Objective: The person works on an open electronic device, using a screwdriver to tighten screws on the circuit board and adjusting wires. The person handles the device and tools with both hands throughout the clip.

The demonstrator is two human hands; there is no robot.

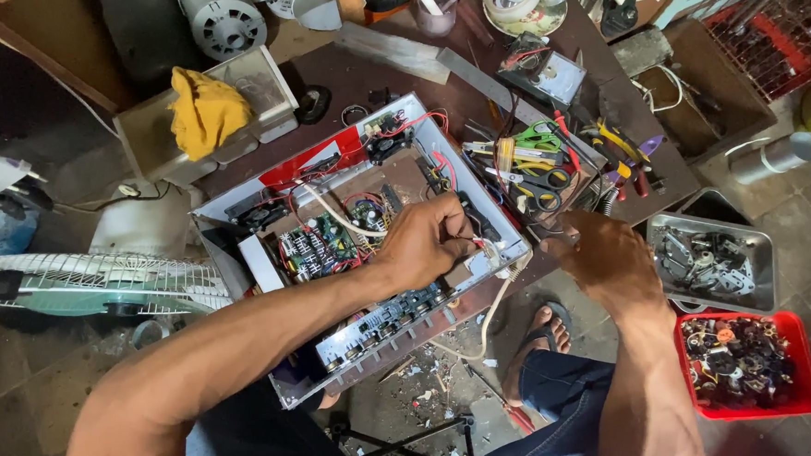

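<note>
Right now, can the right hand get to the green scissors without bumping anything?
Probably yes. The right hand sits at the box's edge, and the green scissors lie on top of the tool pile just beyond, with nothing covering them.

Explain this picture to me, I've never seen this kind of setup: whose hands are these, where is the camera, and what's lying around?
One camera, worn on the person's head, looks down at two bare hands. The left hand pinches thin wires inside an open grey metal electronics case with green circuit boards. The right hand is at the case's right edge; whether it holds anything is unclear. Behind lie green-handled scissors among tools. At right sit a grey metal tray of parts and a red plastic tray of parts. A yellow cloth lies at upper left.
</note>
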